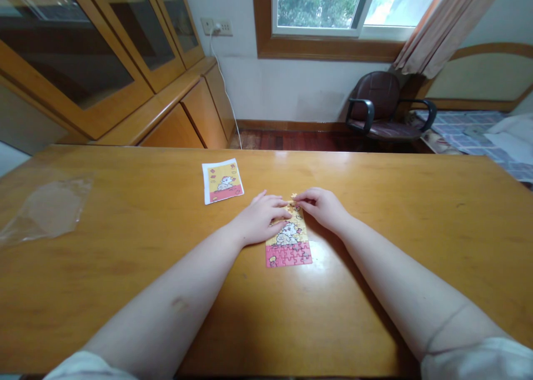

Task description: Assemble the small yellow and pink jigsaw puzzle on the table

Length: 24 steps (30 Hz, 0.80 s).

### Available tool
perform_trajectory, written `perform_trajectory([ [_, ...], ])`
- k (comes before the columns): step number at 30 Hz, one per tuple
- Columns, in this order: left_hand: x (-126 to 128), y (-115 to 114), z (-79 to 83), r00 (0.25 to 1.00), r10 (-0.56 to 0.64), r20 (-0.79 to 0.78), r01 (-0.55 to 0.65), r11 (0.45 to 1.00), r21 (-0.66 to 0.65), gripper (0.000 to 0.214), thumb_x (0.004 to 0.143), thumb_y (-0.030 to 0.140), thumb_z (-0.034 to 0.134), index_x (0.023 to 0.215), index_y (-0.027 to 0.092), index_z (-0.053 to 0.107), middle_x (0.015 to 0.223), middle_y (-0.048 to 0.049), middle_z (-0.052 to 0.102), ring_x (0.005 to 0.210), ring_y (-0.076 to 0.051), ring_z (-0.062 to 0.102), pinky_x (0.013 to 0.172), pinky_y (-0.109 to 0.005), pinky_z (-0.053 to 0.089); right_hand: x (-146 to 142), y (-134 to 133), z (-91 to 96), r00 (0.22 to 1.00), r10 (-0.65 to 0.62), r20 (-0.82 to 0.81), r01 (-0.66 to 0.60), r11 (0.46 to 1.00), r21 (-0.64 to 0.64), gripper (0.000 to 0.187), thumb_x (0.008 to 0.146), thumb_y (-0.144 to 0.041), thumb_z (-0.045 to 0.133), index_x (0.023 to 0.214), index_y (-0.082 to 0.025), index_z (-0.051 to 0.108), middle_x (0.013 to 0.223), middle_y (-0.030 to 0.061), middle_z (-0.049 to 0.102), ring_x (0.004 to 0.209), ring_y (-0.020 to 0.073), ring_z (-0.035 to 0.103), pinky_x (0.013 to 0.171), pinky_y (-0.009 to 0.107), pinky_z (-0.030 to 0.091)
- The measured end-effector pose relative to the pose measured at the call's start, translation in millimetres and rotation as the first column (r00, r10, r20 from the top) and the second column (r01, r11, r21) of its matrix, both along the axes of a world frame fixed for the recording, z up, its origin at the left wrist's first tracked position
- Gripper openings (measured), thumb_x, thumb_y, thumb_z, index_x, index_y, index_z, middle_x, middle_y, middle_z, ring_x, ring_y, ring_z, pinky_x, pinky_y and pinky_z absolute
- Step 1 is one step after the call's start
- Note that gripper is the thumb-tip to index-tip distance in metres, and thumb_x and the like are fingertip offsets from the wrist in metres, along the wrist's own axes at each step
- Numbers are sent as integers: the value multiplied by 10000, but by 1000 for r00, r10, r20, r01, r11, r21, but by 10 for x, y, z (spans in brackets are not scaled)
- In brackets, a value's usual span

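Note:
A jigsaw puzzle [289, 252] lies flat on the table, pink along its near edge and yellow above, with a white cartoon animal in the middle. My left hand [264, 218] rests over its left side, fingers spread on the yellow part and hiding some of it. At the far right corner, my right hand [320, 205] has thumb and forefinger pinched at the puzzle's edge; what sits between the fingertips is too small to make out. A small yellow puzzle piece [293, 195] shows just beside those fingertips.
A printed picture card [224, 182] of the same design lies beyond my left hand. On the left of the wooden table [387, 202] is a clear plastic bag [50, 208]. Past the far edge stand a wooden cabinet [166, 91] and an armchair [381, 105].

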<state>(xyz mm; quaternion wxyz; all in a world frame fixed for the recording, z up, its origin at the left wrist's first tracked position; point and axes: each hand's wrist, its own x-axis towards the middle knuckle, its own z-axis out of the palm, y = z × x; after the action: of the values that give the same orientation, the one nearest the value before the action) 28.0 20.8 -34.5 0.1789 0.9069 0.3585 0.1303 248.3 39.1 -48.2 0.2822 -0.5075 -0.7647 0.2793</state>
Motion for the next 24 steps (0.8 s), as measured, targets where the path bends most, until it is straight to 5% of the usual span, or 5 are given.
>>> perform_trajectory([
  [7, -5, 2, -4, 1000, -3, -5, 3, 1000, 0, 248, 868, 313, 555, 1084, 299, 675, 1271, -48, 600, 1225, -255, 488, 1092, -609, 224, -44, -38, 53, 993, -18, 120, 22, 999, -40, 114, 809, -238, 640, 869, -206, 731, 764, 24, 677, 672, 133, 577, 653, 259, 443],
  [11, -6, 0, -6, 1000, -1, -4, 1, 1000, -4, 246, 866, 312, 560, 1085, 297, 673, 1274, -46, 600, 1227, -251, 487, 1097, -598, 224, 36, -13, 89, 980, 63, 190, -68, 998, 16, 148, 832, -287, 618, 881, -196, 724, 781, 36, 648, 696, 140, 559, 659, 266, 426],
  [17, 0, -3, 6, 1000, 7, -5, -7, 1000, -8, 238, 859, 302, 568, 1071, 295, 678, 1266, -48, 605, 1230, -248, 489, 1096, -593, 230, 206, 82, 99, 969, 228, 95, -223, 973, -64, 182, 790, -224, 638, 946, -198, 729, 749, 10, 611, 663, 126, 555, 646, 252, 437],
  [24, -3, -5, 3, 1000, 5, -8, -5, 1000, 2, 244, 861, 300, 562, 1076, 291, 679, 1265, -48, 607, 1228, -243, 491, 1102, -583, 225, 144, 78, 40, 974, 170, 153, -162, 985, -63, 101, 788, -224, 653, 861, -195, 716, 754, 10, 627, 695, 135, 571, 661, 258, 431],
])
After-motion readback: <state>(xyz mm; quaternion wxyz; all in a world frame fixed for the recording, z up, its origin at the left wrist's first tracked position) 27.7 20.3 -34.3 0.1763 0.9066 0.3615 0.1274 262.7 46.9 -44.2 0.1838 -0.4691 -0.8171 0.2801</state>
